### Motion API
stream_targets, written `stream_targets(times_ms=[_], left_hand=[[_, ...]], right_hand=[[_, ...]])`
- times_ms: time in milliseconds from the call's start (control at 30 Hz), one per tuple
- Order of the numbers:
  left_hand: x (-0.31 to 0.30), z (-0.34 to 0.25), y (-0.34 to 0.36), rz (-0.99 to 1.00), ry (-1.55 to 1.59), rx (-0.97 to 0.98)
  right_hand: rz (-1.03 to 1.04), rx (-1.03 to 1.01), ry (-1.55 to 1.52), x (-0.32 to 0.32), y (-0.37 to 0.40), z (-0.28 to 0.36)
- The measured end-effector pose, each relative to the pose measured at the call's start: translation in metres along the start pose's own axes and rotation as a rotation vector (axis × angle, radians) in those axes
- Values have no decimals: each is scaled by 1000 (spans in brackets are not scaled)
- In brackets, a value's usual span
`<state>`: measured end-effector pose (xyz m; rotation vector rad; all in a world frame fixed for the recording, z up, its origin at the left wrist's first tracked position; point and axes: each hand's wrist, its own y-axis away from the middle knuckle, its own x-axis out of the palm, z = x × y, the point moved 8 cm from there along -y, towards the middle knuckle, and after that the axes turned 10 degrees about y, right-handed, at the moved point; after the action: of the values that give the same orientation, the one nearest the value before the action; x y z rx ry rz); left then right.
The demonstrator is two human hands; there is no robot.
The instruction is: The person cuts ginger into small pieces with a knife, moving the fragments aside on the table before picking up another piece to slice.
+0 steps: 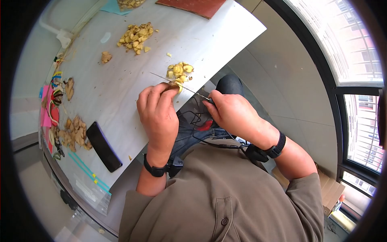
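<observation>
My right hand (236, 115) is closed around the dark handle of a knife (188, 90), whose thin blade points left across the table's near edge. Under the blade is a piece of ginger (178, 85), pinched by the curled fingers of my left hand (158, 109). Just beyond the blade lies a small heap of ginger slices (180, 71). Farther back on the white table (121, 76) sits a larger pile of cut ginger (137, 38), with one whole ginger knob (106, 57) to its left.
A phone (104, 147) lies at the left near a cluster of whole ginger (75, 133). Behind are a red-brown board (191, 6) and a bag of ginger pieces (130, 3). A clear zip bag (90, 181) hangs over the table's near-left edge. Dark cables (197, 117) run across my lap.
</observation>
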<state>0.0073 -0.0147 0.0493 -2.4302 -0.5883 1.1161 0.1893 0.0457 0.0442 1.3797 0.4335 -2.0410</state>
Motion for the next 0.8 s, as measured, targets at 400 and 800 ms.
stream_targets(times_ms=[400, 800], left_hand=[[1, 0, -3, 47, -30, 10], [2, -4, -2, 51, -59, 32]], right_hand=[[35, -55, 140, 0, -20, 15], [2, -106, 152, 10, -34, 21]])
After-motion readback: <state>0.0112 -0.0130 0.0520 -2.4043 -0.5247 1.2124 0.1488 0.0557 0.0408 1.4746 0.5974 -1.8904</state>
